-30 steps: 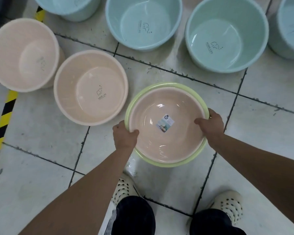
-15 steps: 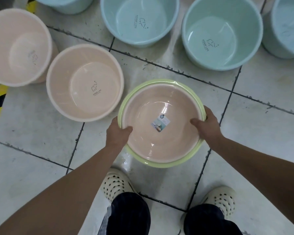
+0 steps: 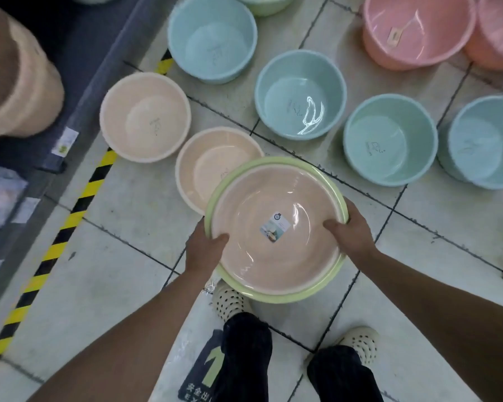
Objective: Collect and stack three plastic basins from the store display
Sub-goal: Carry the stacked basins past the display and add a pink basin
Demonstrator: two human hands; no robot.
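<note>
A pink basin [image 3: 276, 221] with a small label inside sits nested in a light green basin [image 3: 273, 294], whose rim shows all around it. I hold this stack above the tiled floor. My left hand [image 3: 205, 249] grips the left rim, thumb inside the pink basin. My right hand [image 3: 352, 230] grips the right rim the same way. The stack partly covers a beige basin [image 3: 204, 166] standing on the floor behind it.
More basins stand on the floor: another beige one [image 3: 144, 116], several pale blue ones [image 3: 301, 95] and pink ones [image 3: 417, 29] at the back right. A dark shelf [image 3: 79, 62] with yellow-black edge tape [image 3: 58, 239] runs along the left. My feet are below the stack.
The stack has risen off the floor toward me, both hands still on its rim. The view has pulled back and swung, showing the shelf and the pink basins.
</note>
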